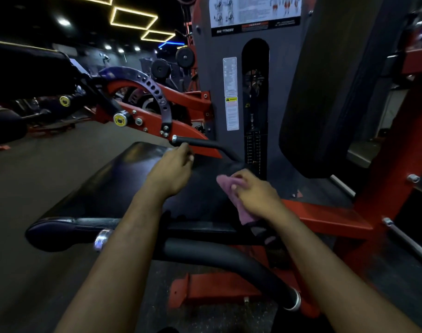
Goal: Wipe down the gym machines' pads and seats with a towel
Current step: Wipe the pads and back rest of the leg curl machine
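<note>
A black padded seat (114, 188) of a red-framed machine lies in front of me. My right hand (255, 195) grips a bunched pink towel (231, 188) and holds it against the seat's right part, close to the base of the black back pad (330, 92). My left hand (174, 169) hovers over the far side of the seat with its fingers loosely curled and nothing in them, just below a black side handle (195, 141). Whether that hand touches the seat is unclear.
The grey weight-stack housing (255, 92) with labels rises behind the seat. A black handle bar (219, 258) crosses under my forearms. Red frame beams (330, 217) run to the right. Another red machine (157, 111) stands at the left, over dark floor.
</note>
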